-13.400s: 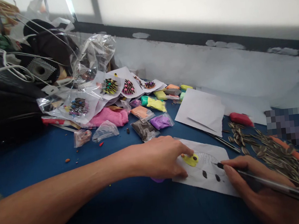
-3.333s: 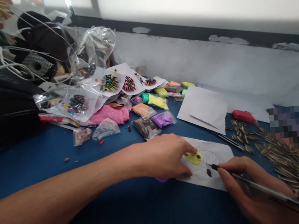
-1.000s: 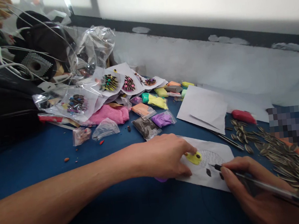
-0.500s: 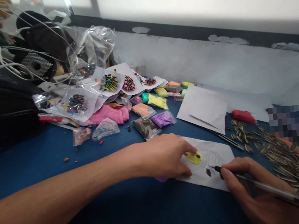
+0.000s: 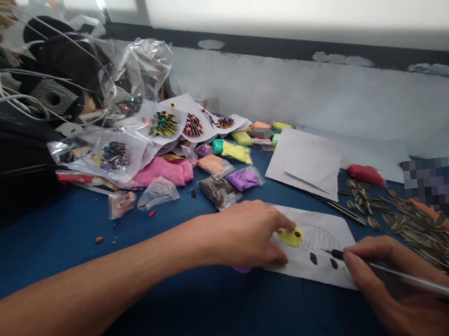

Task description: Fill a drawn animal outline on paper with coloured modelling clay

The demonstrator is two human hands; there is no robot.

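Pen tip slides right along the near edge of the paper, past a second dark oval.

At the left of the blue tabletop (image 5: 47,234), the bagged lumps of coloured modelling clay (image 5: 225,176) lie as they did. The left hand (image 5: 243,235) has not shifted: its fingers are together, pressed flat on the left end of the white paper cut-out (image 5: 331,271), thumb tip touching the yellow clay blob with a dark dot (image 5: 291,237). Half a second ago the tip sat by the first oval; now the right hand (image 5: 398,294), fingers clamped on the slim black pen (image 5: 405,280), has drawn back rightward, leaving two filled marks. I judge the inking nearly through. The pile of striped sunflower seeds (image 5: 428,237) lies by the right edge.
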